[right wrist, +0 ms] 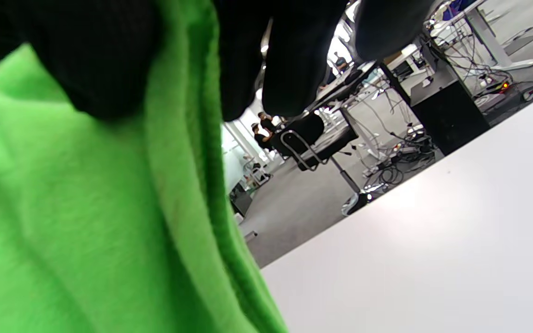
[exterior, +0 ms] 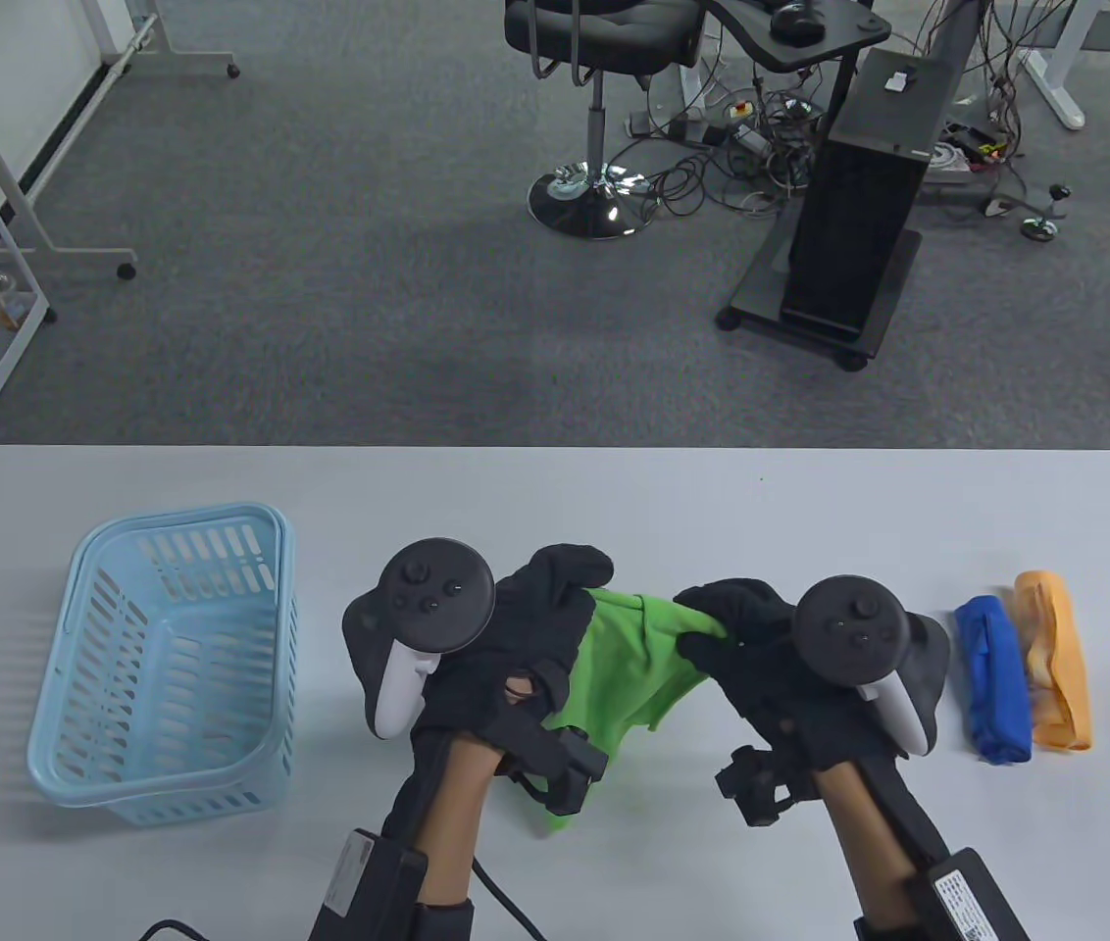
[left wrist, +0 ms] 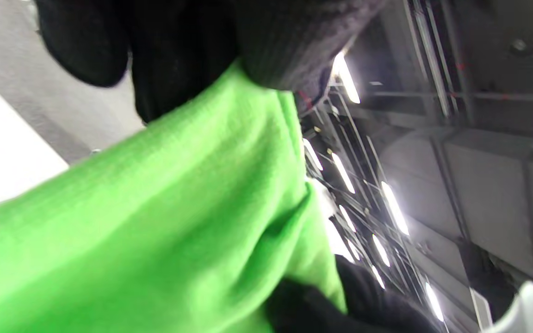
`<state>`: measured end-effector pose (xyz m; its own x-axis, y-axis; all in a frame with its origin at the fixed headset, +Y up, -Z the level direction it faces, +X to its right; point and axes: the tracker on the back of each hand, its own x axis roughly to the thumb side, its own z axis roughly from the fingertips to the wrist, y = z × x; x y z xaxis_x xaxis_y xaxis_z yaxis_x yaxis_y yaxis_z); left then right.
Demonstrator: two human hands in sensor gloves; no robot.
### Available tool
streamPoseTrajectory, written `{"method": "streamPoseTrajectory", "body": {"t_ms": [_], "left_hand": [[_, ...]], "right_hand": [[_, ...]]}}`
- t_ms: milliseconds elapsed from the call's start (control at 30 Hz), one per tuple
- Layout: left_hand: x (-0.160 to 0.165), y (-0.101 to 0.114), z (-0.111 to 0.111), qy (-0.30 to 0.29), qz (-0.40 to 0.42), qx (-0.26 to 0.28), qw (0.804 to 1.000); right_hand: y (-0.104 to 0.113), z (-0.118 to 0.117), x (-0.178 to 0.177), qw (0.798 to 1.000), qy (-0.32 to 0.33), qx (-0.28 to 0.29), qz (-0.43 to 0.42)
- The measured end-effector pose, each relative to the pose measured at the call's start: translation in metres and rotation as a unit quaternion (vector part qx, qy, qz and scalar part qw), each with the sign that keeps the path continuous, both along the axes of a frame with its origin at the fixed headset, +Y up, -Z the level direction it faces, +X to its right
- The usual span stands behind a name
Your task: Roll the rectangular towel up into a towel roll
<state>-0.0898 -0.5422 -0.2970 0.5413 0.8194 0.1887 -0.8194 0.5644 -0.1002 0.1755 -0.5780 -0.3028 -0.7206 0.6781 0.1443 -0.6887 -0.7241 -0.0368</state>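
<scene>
A bright green towel (exterior: pixel 635 665) hangs between both hands near the table's front middle, its lower end trailing down toward the front edge. My left hand (exterior: pixel 555 598) grips the towel's upper left part with curled fingers. My right hand (exterior: pixel 722 618) pinches the towel's upper right edge. In the left wrist view the green towel (left wrist: pixel 164 222) fills the frame under black gloved fingers (left wrist: pixel 266 41). The right wrist view shows the towel (right wrist: pixel 86 222) held by gloved fingers (right wrist: pixel 289 60) above the white table.
A light blue plastic basket (exterior: pixel 168 667) stands at the left. A rolled blue towel (exterior: pixel 992 678) and a rolled orange towel (exterior: pixel 1055 659) lie side by side at the right. Bare white table (exterior: pixel 555 490) stretches behind the hands.
</scene>
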Motion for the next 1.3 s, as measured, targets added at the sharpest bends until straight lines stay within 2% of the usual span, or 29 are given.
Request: {"method": "streamPoseTrajectory", "body": {"t_ms": [133, 167, 233, 267, 333, 367, 467, 533, 567, 633, 700, 733, 800, 833, 867, 900, 933, 967, 1000, 1033, 1100, 1200, 1267, 1300], "left_hand": [[0.006, 0.005, 0.000, -0.018, -0.134, 0.033, 0.990], [0.010, 0.004, -0.001, -0.012, -0.193, 0.035, 0.981], [0.014, 0.000, -0.004, 0.011, -0.250, 0.035, 0.967], [0.014, -0.002, -0.006, 0.026, -0.265, 0.038, 0.963], [0.015, -0.007, -0.010, 0.050, -0.284, 0.045, 0.957], [0.014, -0.011, -0.014, 0.056, -0.282, 0.041, 0.957], [0.009, -0.021, -0.027, 0.043, -0.229, -0.019, 0.972], [0.005, -0.027, -0.035, 0.051, -0.158, -0.036, 0.985], [0.003, -0.032, -0.043, 0.063, -0.087, -0.050, 0.993], [0.004, -0.038, -0.055, 0.067, 0.001, -0.077, 0.995], [0.008, -0.039, -0.072, 0.021, 0.095, -0.095, 0.991], [0.010, -0.037, -0.076, 0.008, 0.125, -0.096, 0.987], [0.012, -0.020, -0.090, -0.011, 0.216, -0.051, 0.975], [0.011, -0.012, -0.093, -0.011, 0.220, -0.035, 0.975], [0.009, 0.005, -0.095, -0.012, 0.202, 0.004, 0.979], [0.008, 0.011, -0.095, -0.014, 0.188, 0.016, 0.982], [0.007, 0.025, -0.092, -0.019, 0.129, 0.063, 0.989], [0.007, 0.029, -0.088, -0.016, 0.098, 0.093, 0.991], [0.009, 0.030, -0.082, -0.015, 0.057, 0.128, 0.990], [0.011, 0.028, -0.077, -0.017, 0.031, 0.140, 0.989], [0.015, 0.000, -0.061, -0.023, -0.058, 0.141, 0.988], [0.016, -0.067, -0.044, -0.010, -0.141, 0.074, 0.987], [0.013, -0.123, -0.028, -0.005, -0.217, 0.026, 0.976], [0.013, -0.144, -0.020, -0.014, -0.251, 0.005, 0.968]], "right_hand": [[0.013, 0.001, 0.002, 0.999, 0.024, -0.026, -0.016], [0.017, 0.000, 0.001, 0.999, 0.028, -0.026, 0.011], [0.019, -0.002, -0.002, 0.997, 0.030, -0.033, 0.060], [0.018, -0.004, -0.003, 0.994, 0.040, -0.053, 0.090], [0.013, -0.009, -0.005, 0.976, 0.087, -0.150, 0.134], [0.009, -0.012, -0.002, 0.970, 0.100, -0.177, 0.135], [-0.003, -0.027, 0.008, 0.975, 0.079, -0.199, 0.054], [-0.011, -0.037, 0.014, 0.978, 0.061, -0.201, -0.006], [-0.016, -0.045, 0.016, 0.976, 0.033, -0.206, -0.066], [-0.018, -0.054, 0.018, 0.974, -0.007, -0.189, -0.123], [-0.010, -0.069, 0.014, 0.962, -0.024, -0.174, -0.208], [-0.006, -0.071, 0.013, 0.960, -0.017, -0.170, -0.220], [0.016, -0.079, 0.010, 0.962, -0.008, -0.106, -0.252], [0.025, -0.080, 0.010, 0.963, -0.013, -0.081, -0.258], [0.038, -0.078, 0.011, 0.966, -0.024, -0.037, -0.254], [0.042, -0.077, 0.012, 0.968, -0.025, -0.023, -0.249], [0.050, -0.074, 0.014, 0.973, -0.026, 0.009, -0.230], [0.050, -0.072, 0.014, 0.976, -0.024, 0.021, -0.215], [0.047, -0.070, 0.014, 0.981, -0.011, 0.032, -0.190], [0.041, -0.068, 0.014, 0.985, -0.007, 0.034, -0.169], [0.007, -0.062, 0.014, 0.993, -0.008, 0.027, -0.114], [-0.063, -0.051, 0.010, 0.997, 0.002, -0.037, -0.062], [-0.112, -0.037, 0.006, 0.997, 0.010, -0.067, -0.024], [-0.127, -0.031, 0.004, 0.997, 0.018, -0.081, -0.008]]}}
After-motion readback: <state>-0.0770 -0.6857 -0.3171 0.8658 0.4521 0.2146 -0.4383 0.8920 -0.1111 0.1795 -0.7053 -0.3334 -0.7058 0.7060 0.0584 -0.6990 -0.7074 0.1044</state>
